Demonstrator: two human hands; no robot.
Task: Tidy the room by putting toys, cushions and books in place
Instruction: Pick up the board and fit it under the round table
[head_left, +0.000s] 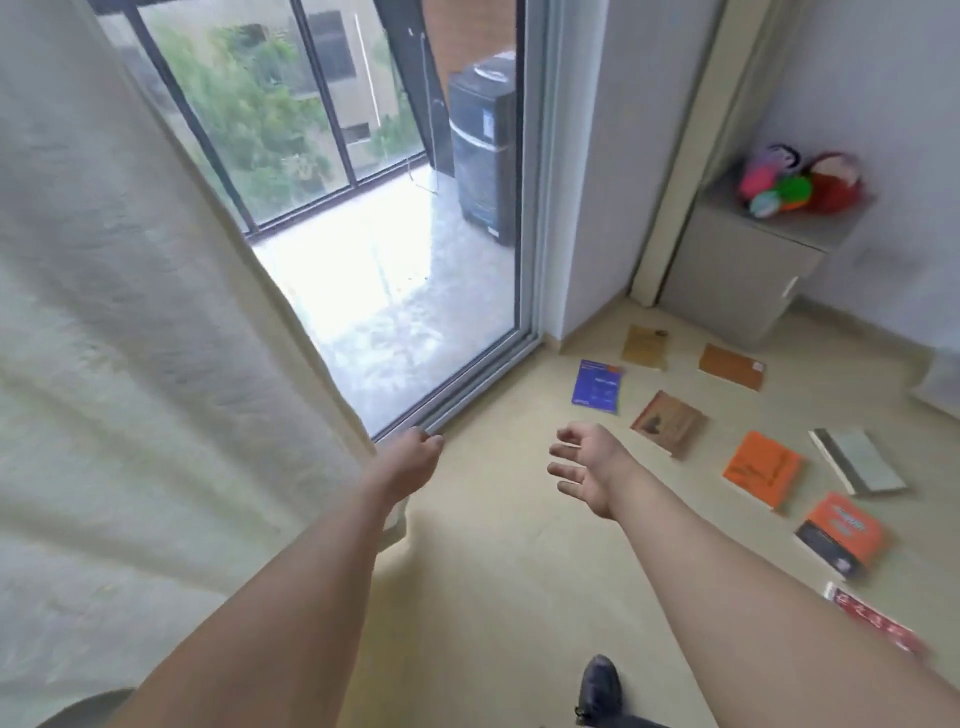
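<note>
Several books lie scattered on the floor at the right: a blue one (597, 387), a brown one (669, 422), two orange ones (761, 467) (841, 532), a grey-white one (860, 460), a red one (872, 618) and two tan ones farther back. Soft toys (802, 182) sit on a low grey cabinet (737, 270) by the wall. My left hand (410, 457) reaches forward near the curtain's edge, fingers loosely curled, holding nothing. My right hand (587, 467) is stretched out with fingers spread, empty, a little left of the brown book.
A cream curtain (130, 338) fills the left side. A glass sliding door (415, 260) opens onto a balcony with a dark appliance (483, 150). My dark shoe (600, 686) shows at the bottom. Beige floor lies between my hands and the books.
</note>
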